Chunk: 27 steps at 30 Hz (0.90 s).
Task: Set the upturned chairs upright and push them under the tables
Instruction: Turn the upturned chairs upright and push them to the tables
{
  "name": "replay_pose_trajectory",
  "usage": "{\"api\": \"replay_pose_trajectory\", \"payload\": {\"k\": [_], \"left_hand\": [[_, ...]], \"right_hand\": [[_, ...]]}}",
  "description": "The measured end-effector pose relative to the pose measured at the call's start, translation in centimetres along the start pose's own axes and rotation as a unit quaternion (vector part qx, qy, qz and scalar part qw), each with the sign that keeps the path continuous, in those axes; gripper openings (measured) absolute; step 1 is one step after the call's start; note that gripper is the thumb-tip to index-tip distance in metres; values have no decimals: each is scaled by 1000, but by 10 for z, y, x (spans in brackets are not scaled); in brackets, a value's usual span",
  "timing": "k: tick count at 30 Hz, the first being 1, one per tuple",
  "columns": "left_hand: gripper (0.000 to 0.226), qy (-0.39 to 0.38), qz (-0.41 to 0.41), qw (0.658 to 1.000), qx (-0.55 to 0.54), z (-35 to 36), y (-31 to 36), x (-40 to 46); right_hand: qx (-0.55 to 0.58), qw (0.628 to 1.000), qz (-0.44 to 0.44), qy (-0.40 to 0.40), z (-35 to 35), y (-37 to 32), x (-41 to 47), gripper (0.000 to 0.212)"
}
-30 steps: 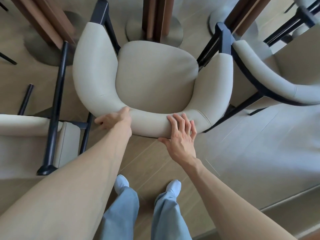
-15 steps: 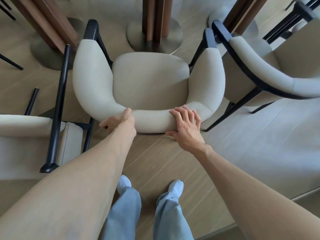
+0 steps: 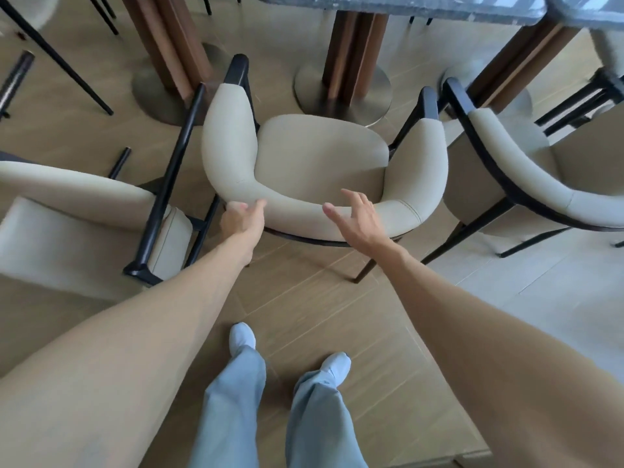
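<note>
Between two neighbouring chairs, the cream armchair (image 3: 320, 163) stands upright on the wooden floor (image 3: 304, 298), its seat just short of the desk (image 3: 405, 6) edge and facing the round metal base (image 3: 342, 96) of the desk's wooden pedestal. At the curved backrest, the left hand (image 3: 241, 219) touches the outer side with its fingers (image 3: 236, 208) curled loosely against the padding. Over the same backrest, the right hand (image 3: 358, 219) hovers with its fingers (image 3: 354, 197) spread wide; whether they touch the cushion cannot be told. Left of the armchair, a tipped chair (image 3: 84, 217) lies on its side. Right of it, another chair (image 3: 526, 170) stands upright.
</note>
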State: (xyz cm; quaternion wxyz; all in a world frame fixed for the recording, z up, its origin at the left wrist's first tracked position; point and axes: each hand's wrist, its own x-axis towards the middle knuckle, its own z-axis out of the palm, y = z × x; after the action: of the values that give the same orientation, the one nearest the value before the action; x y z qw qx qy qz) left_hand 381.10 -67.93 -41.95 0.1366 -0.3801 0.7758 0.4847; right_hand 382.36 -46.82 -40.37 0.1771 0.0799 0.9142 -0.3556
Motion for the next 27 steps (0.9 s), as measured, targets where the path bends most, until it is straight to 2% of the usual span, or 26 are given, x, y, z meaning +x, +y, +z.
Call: {"api": "replay_pose_trajectory", "payload": {"k": [4, 7, 10, 14, 17, 19, 22, 27], "left_hand": [[27, -58, 154, 986, -37, -68, 11, -31], [24, -76, 235, 967, -69, -127, 5, -45], [19, -76, 279, 956, -44, -194, -23, -48], [18, -50, 249, 967, -20, -284, -83, -33], [34, -37, 213, 976, -14, -344, -124, -16], [42, -30, 186, 982, -14, -379, -148, -6], [29, -15, 133, 991, -2, -420, -179, 13], [32, 23, 54, 998, 2, -459, -212, 50]], "right_hand": [[129, 991, -29, 14, 4, -79, -22, 62], [172, 984, -43, 5, 18, -129, -48, 57], [171, 984, -44, -17, 36, -164, -78, 61], [144, 989, -30, -9, 69, -198, -109, 60], [126, 992, -30, 1, 109, -220, -128, 56], [112, 993, -23, -26, 144, -235, -138, 58], [79, 994, -4, -72, 194, -254, -151, 58], [29, 989, 25, -140, 270, -282, -138, 61]]}}
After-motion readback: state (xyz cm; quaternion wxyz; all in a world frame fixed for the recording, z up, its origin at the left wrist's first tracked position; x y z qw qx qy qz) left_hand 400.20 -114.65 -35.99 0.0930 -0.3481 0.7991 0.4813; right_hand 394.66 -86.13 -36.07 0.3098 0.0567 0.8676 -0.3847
